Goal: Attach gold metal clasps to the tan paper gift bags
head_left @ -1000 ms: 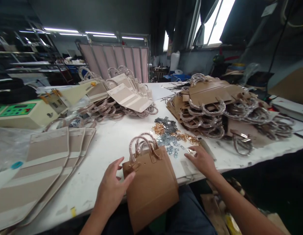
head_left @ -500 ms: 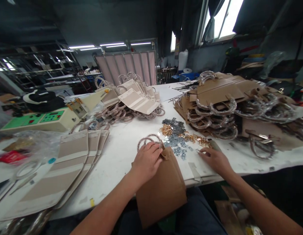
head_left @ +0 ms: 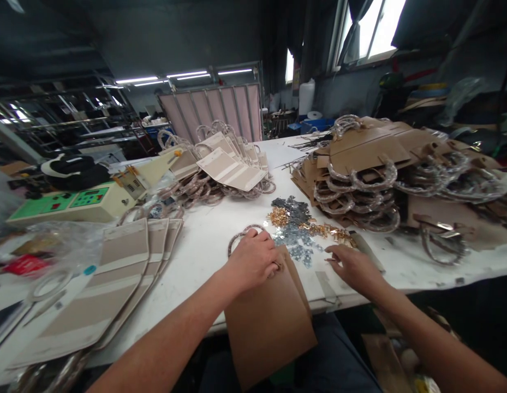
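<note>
Brown bag (head_left: 273, 335) gripped by curled left hand (head_left: 253, 261); right hand (head_left: 353, 267) half-curled.

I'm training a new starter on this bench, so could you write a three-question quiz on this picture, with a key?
1. Which hand is on the brown handbag panel near its handle?
a) left
b) right
c) both

2. True or false: the gold-coloured metal fittings lie loose on the white tabletop.

3. Fill in the colour: the cream machine at the left of the view has a ____ control panel.

Key:
1. a, the left hand
2. True
3. Green
</note>
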Available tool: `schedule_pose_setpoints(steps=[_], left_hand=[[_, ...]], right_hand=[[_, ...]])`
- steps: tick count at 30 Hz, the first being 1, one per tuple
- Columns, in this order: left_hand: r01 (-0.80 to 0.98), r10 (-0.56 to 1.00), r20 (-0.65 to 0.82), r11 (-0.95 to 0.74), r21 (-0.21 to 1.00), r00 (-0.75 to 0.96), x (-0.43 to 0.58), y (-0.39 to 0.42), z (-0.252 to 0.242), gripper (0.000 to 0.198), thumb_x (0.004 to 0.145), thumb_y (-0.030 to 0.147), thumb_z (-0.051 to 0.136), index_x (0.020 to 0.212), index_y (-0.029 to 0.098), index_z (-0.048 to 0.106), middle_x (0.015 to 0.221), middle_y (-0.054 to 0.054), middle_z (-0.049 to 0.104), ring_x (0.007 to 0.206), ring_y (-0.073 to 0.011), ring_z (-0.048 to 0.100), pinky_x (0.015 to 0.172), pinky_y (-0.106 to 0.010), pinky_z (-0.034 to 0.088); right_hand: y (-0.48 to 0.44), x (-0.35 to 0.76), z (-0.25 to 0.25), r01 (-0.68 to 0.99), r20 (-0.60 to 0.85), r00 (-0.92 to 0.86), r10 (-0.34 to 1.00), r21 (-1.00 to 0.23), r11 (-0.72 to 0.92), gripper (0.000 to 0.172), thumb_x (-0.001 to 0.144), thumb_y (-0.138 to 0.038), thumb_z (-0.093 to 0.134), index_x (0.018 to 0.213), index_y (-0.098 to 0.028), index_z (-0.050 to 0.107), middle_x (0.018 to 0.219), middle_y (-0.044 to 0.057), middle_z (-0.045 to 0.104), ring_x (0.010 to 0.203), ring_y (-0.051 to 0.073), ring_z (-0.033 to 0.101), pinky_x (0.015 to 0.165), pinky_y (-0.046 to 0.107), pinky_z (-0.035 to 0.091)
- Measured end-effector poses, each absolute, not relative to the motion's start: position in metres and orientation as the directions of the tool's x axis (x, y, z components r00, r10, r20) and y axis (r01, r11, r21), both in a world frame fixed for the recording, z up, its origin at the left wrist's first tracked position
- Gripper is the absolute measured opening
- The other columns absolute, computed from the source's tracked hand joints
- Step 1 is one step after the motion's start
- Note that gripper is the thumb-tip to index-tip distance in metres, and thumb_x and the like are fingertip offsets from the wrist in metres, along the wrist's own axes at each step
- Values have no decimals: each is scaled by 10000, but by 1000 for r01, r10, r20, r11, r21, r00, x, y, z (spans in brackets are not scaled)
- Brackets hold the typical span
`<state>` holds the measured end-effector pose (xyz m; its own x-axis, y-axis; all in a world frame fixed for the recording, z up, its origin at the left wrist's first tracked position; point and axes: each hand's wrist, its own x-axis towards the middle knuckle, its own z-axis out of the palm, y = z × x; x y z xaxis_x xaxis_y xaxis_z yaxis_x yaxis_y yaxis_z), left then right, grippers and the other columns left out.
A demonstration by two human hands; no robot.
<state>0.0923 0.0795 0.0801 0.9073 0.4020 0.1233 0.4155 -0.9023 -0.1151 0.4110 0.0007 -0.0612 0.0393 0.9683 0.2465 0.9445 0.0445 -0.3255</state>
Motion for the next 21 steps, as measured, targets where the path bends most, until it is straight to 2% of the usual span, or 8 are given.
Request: schedule_pose_setpoints(steps=[4, 8, 11, 13, 17, 21], left_hand=[[401, 393, 97, -910, -100, 915, 100, 81, 83, 134, 889, 339, 710, 840, 216, 723, 893, -55, 717, 992, -271, 572, 852, -439, 369], [372, 373, 25, -928, 37, 928, 102, 82, 78, 52, 845, 277, 751, 806, 245, 737, 915, -24, 729, 945, -242, 615, 779, -374, 421], [417, 421, 22, -903, 109, 907, 99, 83, 69, 46, 841, 286, 756, 835, 249, 729, 964, -6, 727, 932, -221, 646, 722, -342, 447], [468, 475, 50, -878, 101, 879, 95, 83, 65, 106, 835, 318, 769, 889, 240, 723, 976, -18, 718, 944, -226, 652, 729, -338, 464], [516, 517, 117, -856, 36, 848, 87, 82, 60, 245, 845, 433, 777, 931, 213, 713, 998, -49, 704, 1017, -257, 624, 817, -359, 484], [519, 525, 107, -851, 83, 844, 83, 88, 58, 262, 837, 447, 791, 907, 206, 712, 998, -50, 701, 1031, -250, 615, 824, -344, 483]], right_hand=[[8, 407, -57, 942, 163, -72, 984, -314, 121, 228, 889, -205, 547, 1000, -229, 744, 1007, 69, 729, 897, 229, 693, 775, 313, 481], [9, 400, -66, 877, 165, -108, 980, -448, 172, 221, 890, -219, 523, 902, -221, 743, 984, 75, 723, 940, 234, 683, 851, 333, 500], [8, 400, -72, 824, 185, -17, 983, -554, 118, 271, 868, -289, 552, 1049, -229, 744, 1004, 74, 738, 930, 243, 685, 851, 361, 511], [8, 402, -74, 788, 181, 49, 982, -611, 73, 340, 834, -330, 575, 1120, -228, 729, 990, 68, 741, 893, 244, 688, 833, 371, 518], [8, 407, -67, 705, 145, 79, 986, -708, 47, 271, 805, -393, 609, 957, -222, 754, 944, 72, 741, 882, 254, 687, 840, 378, 524], [-7, 374, -30, 588, 104, 140, 985, -809, 2, 264, 845, -474, 650, 884, -241, 769, 933, 58, 758, 879, 258, 685, 830, 370, 521]])
